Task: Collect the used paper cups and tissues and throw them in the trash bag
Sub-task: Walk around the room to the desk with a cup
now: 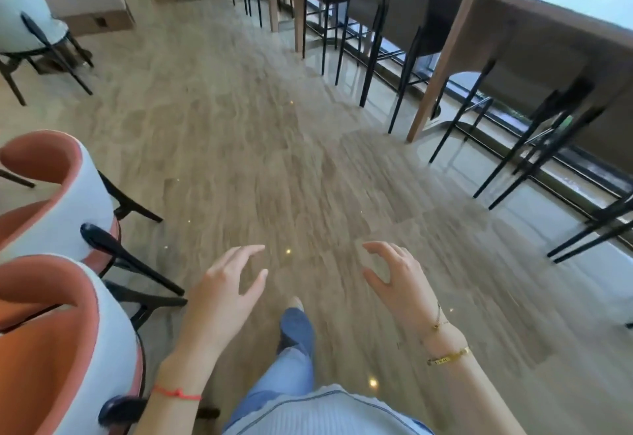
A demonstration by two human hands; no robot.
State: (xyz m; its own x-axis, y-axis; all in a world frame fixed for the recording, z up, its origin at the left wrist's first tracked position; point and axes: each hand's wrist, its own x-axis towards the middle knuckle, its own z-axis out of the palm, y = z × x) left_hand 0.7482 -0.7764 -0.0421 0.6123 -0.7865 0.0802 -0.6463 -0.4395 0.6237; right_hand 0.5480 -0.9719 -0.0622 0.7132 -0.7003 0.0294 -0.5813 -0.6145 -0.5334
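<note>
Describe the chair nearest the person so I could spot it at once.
Start at the wood-grain floor and look along its left edge, where two round tub chairs stand in a row. The nearest orange-lined white tub chair sits in the bottom left corner beside the left hand. Its twin stands farther away.

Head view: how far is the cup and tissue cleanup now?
Nothing visible shows any step done. Left hand and right hand are both open and empty above the floor. No cups, tissues or trash bag appear, so finding and collecting them seems left.
</note>
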